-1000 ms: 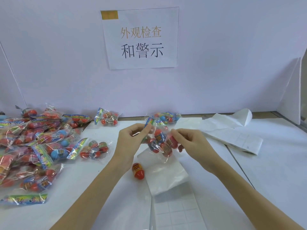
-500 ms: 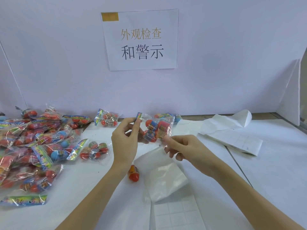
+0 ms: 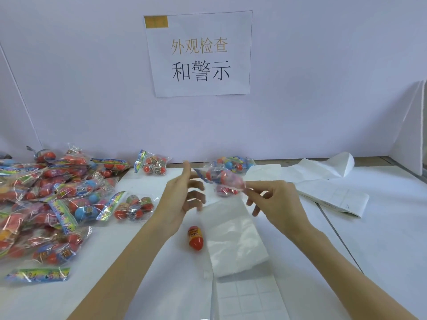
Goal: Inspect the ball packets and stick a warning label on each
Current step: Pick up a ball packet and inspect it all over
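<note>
The left hand (image 3: 182, 199) has let go of the ball packet (image 3: 219, 179) since half a second ago and now hovers just beside it at its nine o'clock, fingers spread and blurred, holding nothing. The right hand (image 3: 277, 202) pinches the packet's right end between thumb and forefinger, above the table (image 3: 381, 239). The packet's long axis runs roughly nine to three o'clock, its free end pointing left. A loose red capsule (image 3: 195, 237) lies at six o'clock from it, touching a white sheet (image 3: 233, 239).

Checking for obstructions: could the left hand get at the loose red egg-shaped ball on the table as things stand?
Probably yes. The left hand is open and holds nothing, and the loose red egg-shaped ball lies uncovered just below it beside the white sheet.
</note>
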### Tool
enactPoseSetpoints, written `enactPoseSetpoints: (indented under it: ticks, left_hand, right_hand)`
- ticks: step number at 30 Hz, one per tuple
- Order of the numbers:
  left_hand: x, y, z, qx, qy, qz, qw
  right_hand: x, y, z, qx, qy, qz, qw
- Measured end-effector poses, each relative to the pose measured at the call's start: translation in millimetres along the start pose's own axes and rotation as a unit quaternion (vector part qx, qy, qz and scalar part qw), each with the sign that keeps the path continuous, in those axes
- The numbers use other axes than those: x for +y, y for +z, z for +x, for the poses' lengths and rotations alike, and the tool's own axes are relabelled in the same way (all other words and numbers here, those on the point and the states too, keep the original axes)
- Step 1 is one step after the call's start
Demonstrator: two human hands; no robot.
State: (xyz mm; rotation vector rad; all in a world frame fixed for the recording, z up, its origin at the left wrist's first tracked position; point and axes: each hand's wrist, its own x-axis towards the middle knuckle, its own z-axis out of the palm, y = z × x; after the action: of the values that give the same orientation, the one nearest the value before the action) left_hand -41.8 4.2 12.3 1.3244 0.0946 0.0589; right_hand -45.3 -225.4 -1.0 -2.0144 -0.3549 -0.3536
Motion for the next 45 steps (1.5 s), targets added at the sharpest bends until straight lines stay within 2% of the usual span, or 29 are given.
enactPoseSetpoints:
  ticks: [2, 4, 6, 8, 9, 15, 18, 21, 24, 28, 31, 35, 38, 42, 45]
  left_hand:
    - [3, 1, 0, -0.069, -0.043, -0.056, 0.995]
    - [-1, 4, 1, -0.084, 0.021, -0.021, 0.996]
    - [-7, 5, 0, -0.065, 0.082, 0.011, 0.994]
    - [-10, 5, 1, -0.048, 0.087, -0.015, 0.995]
    - [-10, 5, 2, -0.050, 0.085, -0.035, 0.995]
    - [-9, 7, 1, -0.087, 0.048, -0.041, 0.994]
    - [-8, 5, 1, -0.036, 0.057, -0.017, 0.998]
    - [-8, 5, 3, 0.011, 0.100, 0.051, 0.994]
    - [-9, 5, 4, 0.038, 0.148, 0.080, 0.985]
    - [-9, 3, 4, 0.049, 0.169, 0.078, 0.981]
    - [-8, 1, 4, 0.056, 0.184, 0.068, 0.979]
    - [-8, 2, 3, 0.072, 0.211, 0.082, 0.971]
    - [-9, 7, 1, 0.079, 0.186, 0.033, 0.979]
    - [-16, 11, 1, -0.028, 0.099, -0.003, 0.995]
    - [-24, 18, -2, -0.067, 0.150, 0.028, 0.986]
  right_hand:
    - [3, 2, 1, 0.020, -0.059, -0.052, 0.997]
    - [2, 4, 1, 0.025, -0.078, -0.048, 0.996]
    - [-3, 2, 2, 0.011, -0.029, 0.073, 0.997]
    - [-10, 1, 4, -0.014, 0.036, 0.214, 0.976]
    - [-12, 0, 4, -0.025, 0.061, 0.244, 0.968]
    - [-8, 1, 2, -0.042, 0.111, 0.257, 0.959]
    - [-8, -4, 5, -0.043, 0.116, 0.250, 0.960]
    - [-9, -5, 6, -0.037, 0.132, 0.261, 0.956]
    - [-11, -3, 4, -0.092, 0.138, 0.269, 0.949]
    - [-14, 0, 1, -0.161, 0.108, 0.221, 0.956]
    - [-12, -2, 1, -0.154, 0.082, 0.210, 0.962]
    - [-10, -4, 3, -0.148, 0.089, 0.185, 0.968]
    - [-11, -3, 2, -0.109, 0.101, 0.202, 0.968]
    - [-9, -2, 2, -0.065, 0.127, 0.242, 0.960]
    - [-11, 3, 1, -0.096, 0.116, 0.263, 0.953]
